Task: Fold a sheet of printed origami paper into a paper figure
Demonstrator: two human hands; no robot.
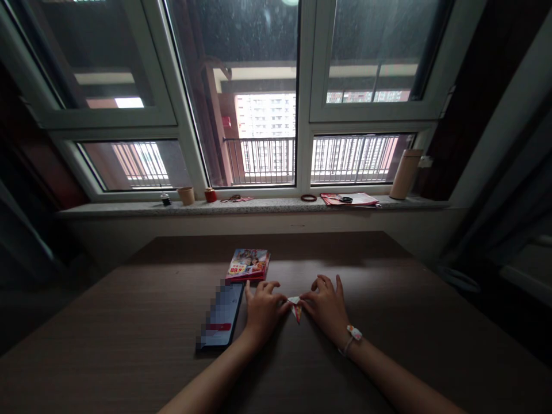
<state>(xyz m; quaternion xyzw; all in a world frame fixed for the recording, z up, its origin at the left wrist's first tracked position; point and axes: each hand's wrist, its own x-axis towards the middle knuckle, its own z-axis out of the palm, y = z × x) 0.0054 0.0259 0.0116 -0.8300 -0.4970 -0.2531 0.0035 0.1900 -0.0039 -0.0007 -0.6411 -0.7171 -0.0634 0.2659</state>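
A small folded piece of paper, white along the top and red and yellow toward its pointed lower end, is between my hands over the brown table. My left hand pinches its left corner between thumb and forefinger. At the right corner, the thumb and forefinger of my right hand are closed on it too, while other fingers lift away. A bracelet with a pale ornament circles my right wrist. Left of my left hand lies a phone with its screen lit, partly blurred by pixels.
Behind the phone sits a stack of printed leaflets. Along the stone windowsill stand a paper cup, a small red container, a dark ring, scissors on papers, and a tan thermos bottle.
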